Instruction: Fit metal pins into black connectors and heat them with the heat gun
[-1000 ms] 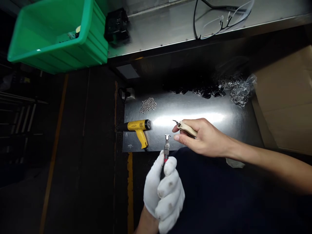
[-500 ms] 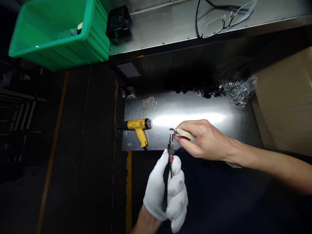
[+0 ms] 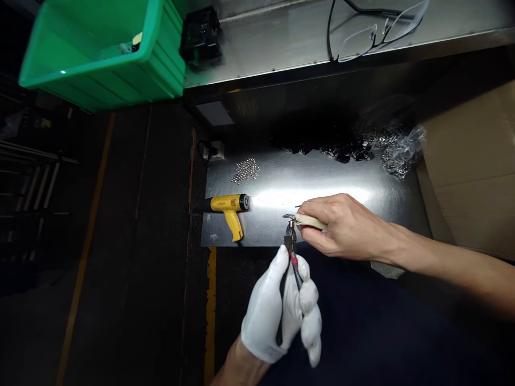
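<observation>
My left hand (image 3: 281, 308), in a white glove, is wrapped round pliers (image 3: 290, 244) with dark handles and red marks. The jaws of the pliers point up, with a small shiny metal piece (image 3: 292, 225) at their tips. My bare right hand (image 3: 341, 225) grips a cream-handled tool (image 3: 311, 221) whose pointed metal tip lies just above the jaws of the pliers. A thin dark tip also sticks out past the right fingers; what it belongs to is hidden. Both hands are over the front edge of the metal table (image 3: 265, 230).
To the left lies a yellow heat gun (image 3: 227, 203), below small metal parts (image 3: 245, 170). Dark parts (image 3: 346, 153) and a plastic bag of metal parts (image 3: 402, 155) lie behind. A green bin (image 3: 104, 80) and glasses (image 3: 372, 40) are above; cardboard (image 3: 475, 177) stands right.
Both hands have shifted slightly right. The handles of the pliers are spread wider, the left fingers have loosened, and a thin dark tip now shows past the right fingers.
</observation>
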Tool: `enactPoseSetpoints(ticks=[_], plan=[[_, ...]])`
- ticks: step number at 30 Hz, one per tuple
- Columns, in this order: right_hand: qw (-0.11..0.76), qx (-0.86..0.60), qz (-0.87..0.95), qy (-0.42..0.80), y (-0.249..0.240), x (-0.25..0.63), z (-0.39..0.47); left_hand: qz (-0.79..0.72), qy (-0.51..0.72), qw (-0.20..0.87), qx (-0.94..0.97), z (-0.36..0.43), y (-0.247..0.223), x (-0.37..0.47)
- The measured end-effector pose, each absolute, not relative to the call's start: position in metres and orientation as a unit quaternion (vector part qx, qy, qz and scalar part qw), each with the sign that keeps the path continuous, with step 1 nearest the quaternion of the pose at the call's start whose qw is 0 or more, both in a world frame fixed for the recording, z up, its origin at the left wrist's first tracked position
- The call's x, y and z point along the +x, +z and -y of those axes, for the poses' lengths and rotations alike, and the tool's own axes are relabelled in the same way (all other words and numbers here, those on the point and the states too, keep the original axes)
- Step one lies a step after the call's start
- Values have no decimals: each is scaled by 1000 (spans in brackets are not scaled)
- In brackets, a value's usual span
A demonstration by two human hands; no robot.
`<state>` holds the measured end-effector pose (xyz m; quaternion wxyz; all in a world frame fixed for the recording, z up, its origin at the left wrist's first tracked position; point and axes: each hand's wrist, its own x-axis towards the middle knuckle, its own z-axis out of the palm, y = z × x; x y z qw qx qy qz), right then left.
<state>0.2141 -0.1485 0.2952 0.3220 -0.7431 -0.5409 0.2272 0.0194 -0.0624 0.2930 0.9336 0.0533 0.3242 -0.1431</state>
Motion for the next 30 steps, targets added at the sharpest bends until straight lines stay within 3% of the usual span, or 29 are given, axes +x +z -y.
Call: enactPoseSetpoints(ticks=[6, 15, 22, 30], plan=[[390, -717, 498, 293, 303, 220, 150, -364, -128, 890, 244, 66, 298, 27], [385, -729, 473, 311, 309, 232, 153, -401, -104, 703, 577, 63, 288, 31], [398, -729, 383, 404, 295, 246, 151, -375, -127, 631, 667, 61, 286, 28], [451, -664, 324, 500, 284, 252, 161, -362, -94, 625, 685, 58, 285, 23]])
